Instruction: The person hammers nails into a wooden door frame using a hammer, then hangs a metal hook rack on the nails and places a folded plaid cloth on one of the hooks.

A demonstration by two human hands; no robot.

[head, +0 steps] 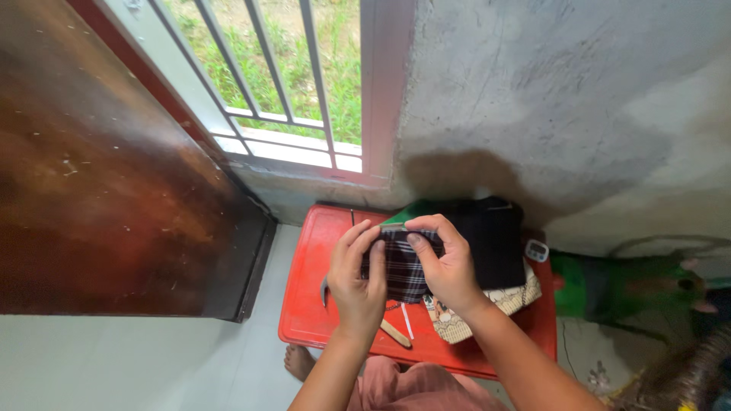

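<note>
Plaid cloth, dark with pale checks, sits pinched between both my hands above the red desk. My left hand grips its left edge, thumb on top; my right hand clamps the right side, fingers curled over the upper edge. It spans sideways between them (neither hand nearer). Black fabric lies just behind, a woven mat underneath.

A plain home, by its looks: a rough cement wall and a barred window onto grass lie beyond the hands, a worn wooden door to their left. Below them stands a low red worktop on pale floor tiles, with a bare foot beside it.
</note>
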